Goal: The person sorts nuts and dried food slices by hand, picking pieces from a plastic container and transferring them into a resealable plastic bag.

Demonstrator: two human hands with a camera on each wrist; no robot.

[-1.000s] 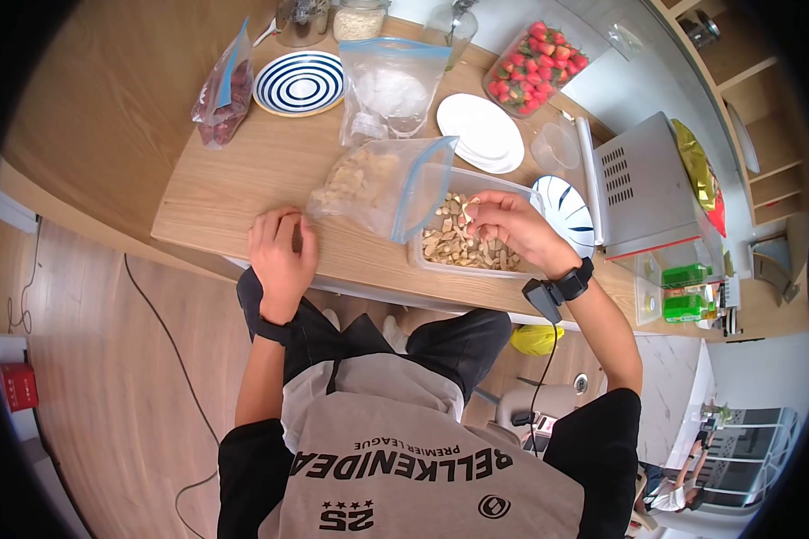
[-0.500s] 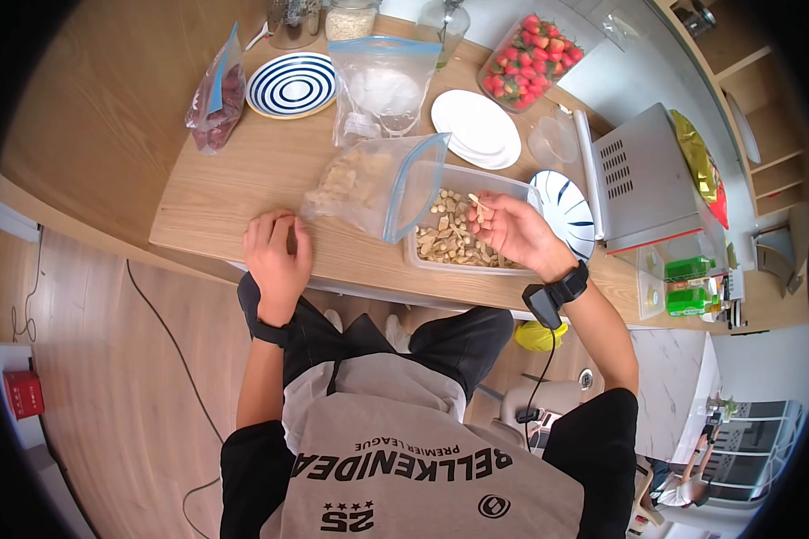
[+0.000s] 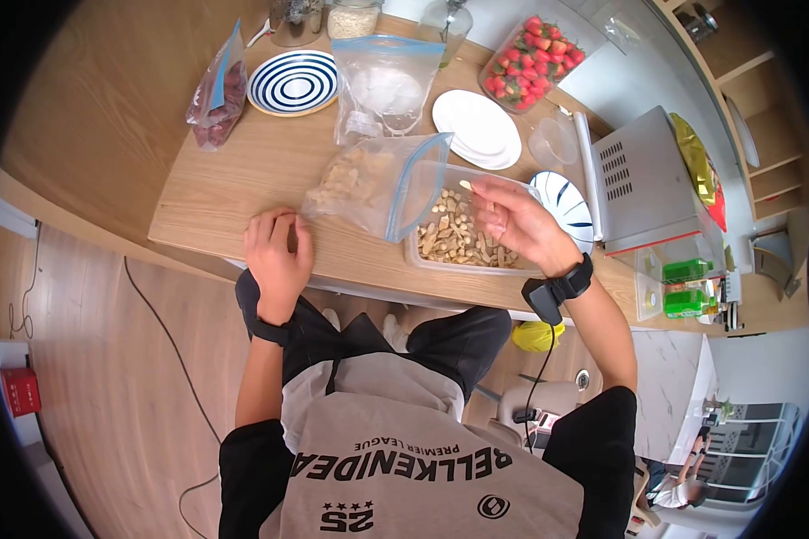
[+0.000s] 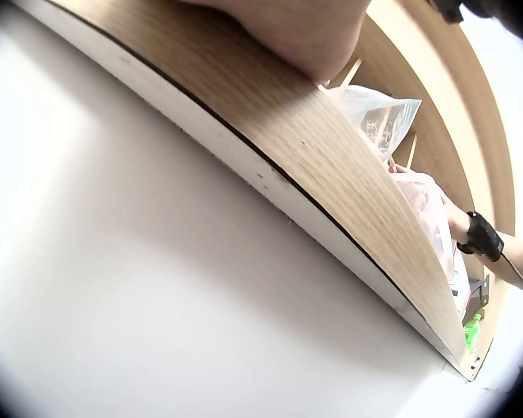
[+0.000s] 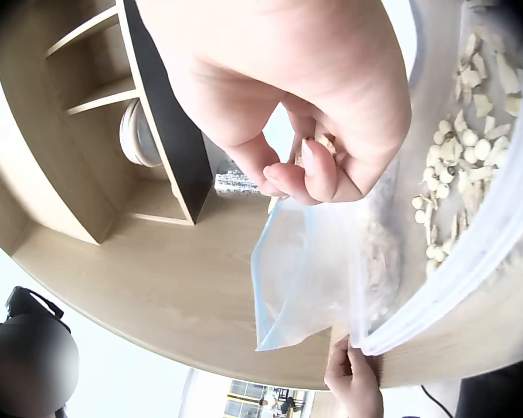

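Your right hand [image 3: 523, 226] pinches a pale piece [image 3: 465, 185] over the tub [image 3: 463, 268]: looks mid-pick, and carrying calls for a steady pinch. Your left hand [image 3: 279, 256], loosely curled, rests on the bench [image 3: 202, 193] beside the bag [image 3: 360, 175].

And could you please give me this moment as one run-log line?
right hand: pinches pale piece above clear tub | left hand: rests on table | zip bag: mouth open toward tub
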